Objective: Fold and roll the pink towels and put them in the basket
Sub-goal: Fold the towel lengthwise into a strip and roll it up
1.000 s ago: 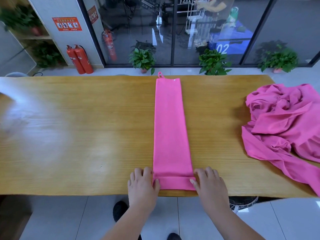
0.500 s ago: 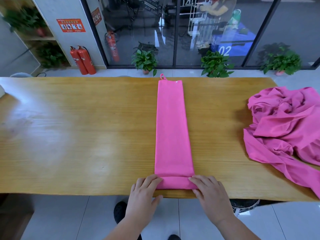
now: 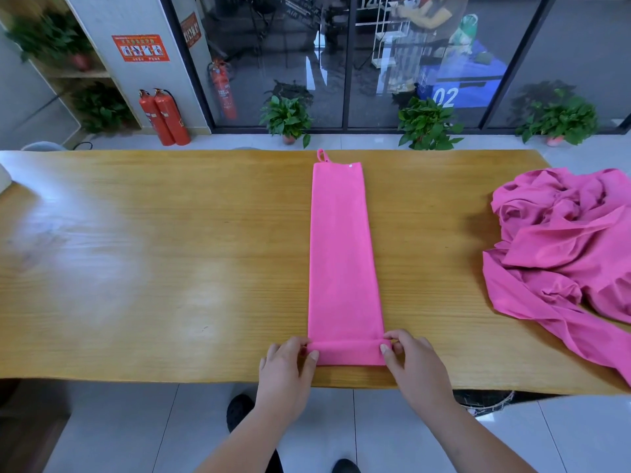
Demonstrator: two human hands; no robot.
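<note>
Towel (image 3: pixel 343 254) folded into a strip across the worktop (image 3: pixel 170 268), rolled end at the worktop's near edge; left hand (image 3: pixel 286 373) and right hand (image 3: pixel 415 367), each grip pinching a roll end. Soft, light cloth, likely to slacken: hold both ends

A wooden tabletop (image 3: pixel 136 268) stood before dark glass walls (image 3: pixel 273 46); potted plants (image 3: pixel 288 117) and red fire extinguishers (image 3: pixel 164 117) lined the pale tiled floor (image 3: pixel 375 141).

Left of the folded towel strip (image 3: pixel 343 254), bare wooden table (image 3: pixel 153 268) stretches wide. Right of the strip, a narrower band of bare wood ends at the heap of crumpled pink towels (image 3: pixel 566 254). The left hand (image 3: pixel 286 367) and right hand (image 3: pixel 413 363) close off the strip's rolled near end, pinching it.
</note>
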